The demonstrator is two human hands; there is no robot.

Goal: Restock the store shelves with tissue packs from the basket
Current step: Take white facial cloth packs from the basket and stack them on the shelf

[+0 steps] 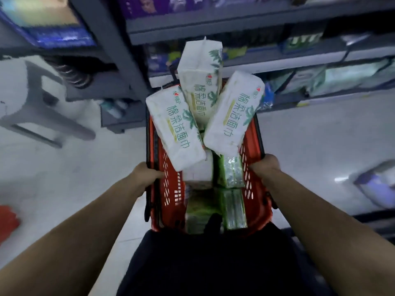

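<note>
A red plastic basket [168, 189] hangs in front of me above the floor. My left hand [145, 175] grips its left rim and my right hand [264, 165] grips its right rim. Three white tissue packs with green print stick up out of its far end: a left pack [175, 129], a middle pack [199, 82] and a right pack [232, 113]. Lower in the basket lie green-wrapped tissue packs [232, 171] and a white pack [198, 170].
Grey store shelves [235, 32] run across the top and right, stocked with blurred packaged goods. A grey plastic stool [40, 103] stands on the pale floor at the left. More wrapped goods [376, 182] sit at the right edge. Something red [7, 221] lies at the lower left.
</note>
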